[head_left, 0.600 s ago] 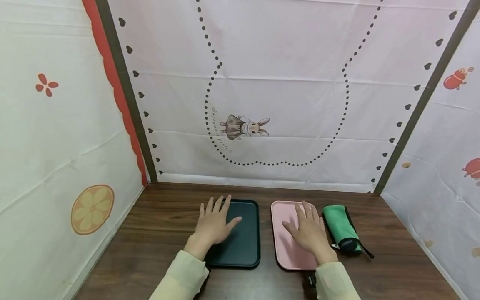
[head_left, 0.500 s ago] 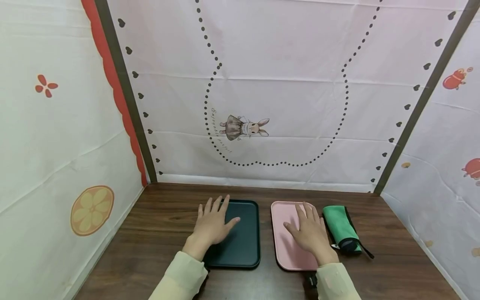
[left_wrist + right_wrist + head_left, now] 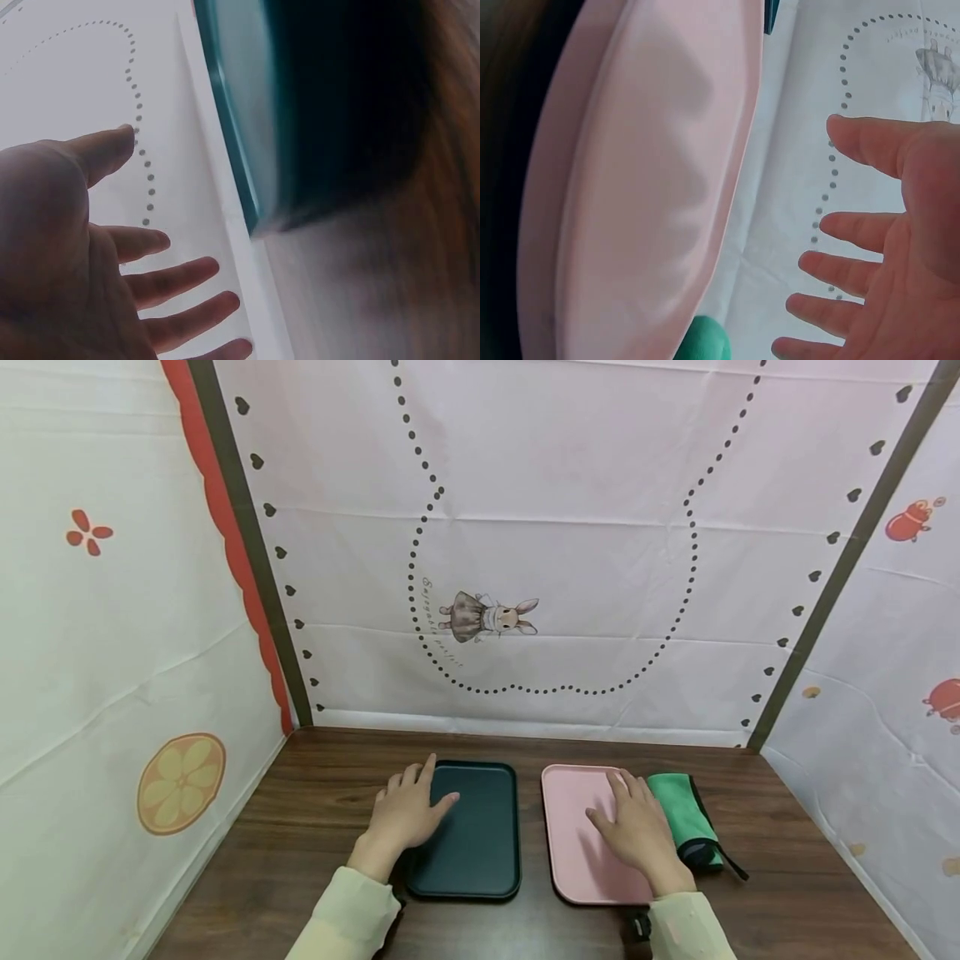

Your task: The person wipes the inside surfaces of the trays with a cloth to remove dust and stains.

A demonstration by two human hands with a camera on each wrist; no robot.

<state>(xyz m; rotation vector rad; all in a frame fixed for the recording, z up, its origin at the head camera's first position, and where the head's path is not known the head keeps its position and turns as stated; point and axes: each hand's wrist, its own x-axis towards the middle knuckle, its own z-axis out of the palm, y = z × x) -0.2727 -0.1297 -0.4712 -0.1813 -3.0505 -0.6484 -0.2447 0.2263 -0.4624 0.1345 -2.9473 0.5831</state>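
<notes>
My left hand [image 3: 405, 814] hovers over the left edge of a dark green tray [image 3: 480, 835]. Its fingers are spread and hold nothing, as the left wrist view also shows with the hand [image 3: 82, 247] apart from the tray [image 3: 247, 97]. Over the right side of a pink tray [image 3: 573, 852] is my right hand [image 3: 643, 835], fingers extended and holding nothing. In the right wrist view a gap separates that hand [image 3: 907, 247] from the pink tray [image 3: 652, 180]. Just right of it lies a green rolled pouch [image 3: 678, 806] with a black end and strap, partly hidden behind the hand.
Both trays lie flat, side by side, on a dark wood table [image 3: 315, 860], with a narrow strip of wood between them. White printed cloth [image 3: 570, 568] walls in the table at the back, left and right. A small black object [image 3: 640, 925] shows by the right sleeve.
Both hands have moved outward: the left one to the left, uncovering more of the dark green tray, and the right one to the right, towards the green pouch. Trays and pouch stay put.
</notes>
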